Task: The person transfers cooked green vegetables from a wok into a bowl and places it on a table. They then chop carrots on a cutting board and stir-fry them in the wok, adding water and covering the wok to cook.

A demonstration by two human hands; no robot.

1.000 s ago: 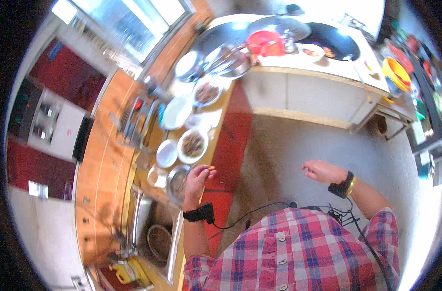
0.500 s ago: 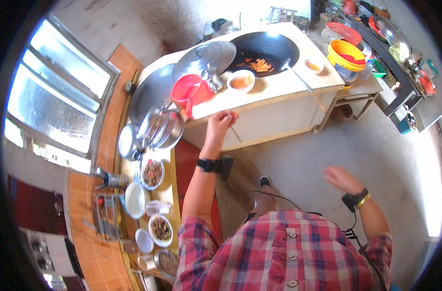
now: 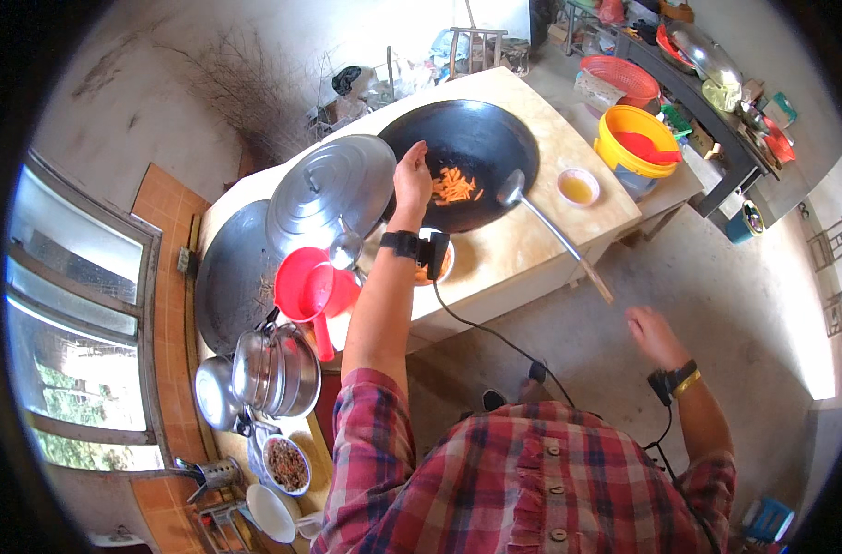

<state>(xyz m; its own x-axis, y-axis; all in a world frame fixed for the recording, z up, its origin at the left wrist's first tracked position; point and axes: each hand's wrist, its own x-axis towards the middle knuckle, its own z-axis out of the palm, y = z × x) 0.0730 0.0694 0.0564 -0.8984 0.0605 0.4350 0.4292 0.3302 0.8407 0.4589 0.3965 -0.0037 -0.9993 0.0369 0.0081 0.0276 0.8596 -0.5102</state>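
My left hand [image 3: 414,181] is over the near left part of a black wok [image 3: 495,148], fingers drawn together. Whether they hold anything small is hidden. In the wok lies a heap of orange strips [image 3: 455,186]. A long-handled metal ladle [image 3: 555,226] rests with its head on the wok's right rim, its handle jutting past the counter edge. My right hand [image 3: 656,337] hangs over the floor near the handle's end, apart from it, fingers loosely stretched and holding nothing. Under my left wrist, a white bowl [image 3: 450,260] with orange food is partly covered.
Left of the wok lie a big metal lid [image 3: 333,194], a red dipper [image 3: 303,286] and a second wok [image 3: 232,268]. Stacked metal pots [image 3: 278,374] stand nearer. A small bowl of yellow liquid [image 3: 579,188] sits right, before a yellow bucket [image 3: 624,152].
My left hand has moved forward from the counter's front edge to over the wok. My view has shifted closer to the counter. The right hand stays low at my side.
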